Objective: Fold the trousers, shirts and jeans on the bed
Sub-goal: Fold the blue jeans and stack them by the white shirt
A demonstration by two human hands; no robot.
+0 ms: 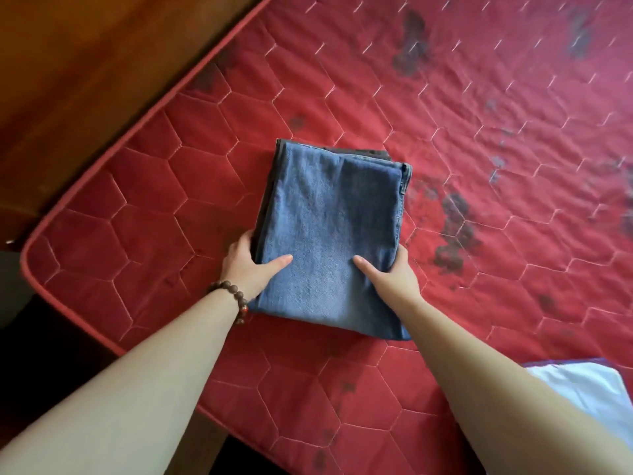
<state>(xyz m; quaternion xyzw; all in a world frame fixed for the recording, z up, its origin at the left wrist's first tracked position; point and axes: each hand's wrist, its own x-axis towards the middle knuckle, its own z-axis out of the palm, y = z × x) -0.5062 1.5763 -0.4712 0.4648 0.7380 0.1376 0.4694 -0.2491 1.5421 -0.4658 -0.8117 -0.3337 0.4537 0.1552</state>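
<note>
Folded blue jeans (329, 234) at centre of frame, lying flat on red quilted mattress (479, 166). Compact rectangle, long axis running from lower centre toward upper centre, slightly tilted. Seam and stitched edge visible along right side near upper right corner of the bundle. Darker fabric layer (363, 153) showing beneath at top edge and along left edge; cannot tell whether part of the same garment or a separate one.

Left hand (248, 265) at left edge of jeans, lower half of bundle. Thumb lying flat on top of denim, pointing toward frame centre; remaining fingers curled around and under left edge. Gripping the bundle from the side. Beaded bracelet (236, 299) on left wrist, brown beads with a reddish one.

Right hand (394, 272) at right edge of jeans, mirrored posture. Thumb resting on top surface, pointing toward frame centre; fingers wrapped around right edge, tips hidden under fabric. Both forearms bare, entering from lower left and lower right of frame.

Mattress: hexagonal stitch pattern, dark blotchy stains across upper right and right middle, smaller ones near bottom centre. Piped edge running diagonally from upper centre to left, rounded corner at left middle.

Wooden surface (85, 63), reddish brown, filling upper left of frame beyond mattress edge.

White cloth with dark blue border (596, 385) at lower right, on mattress, partly cut by frame edge, well apart from jeans.
</note>
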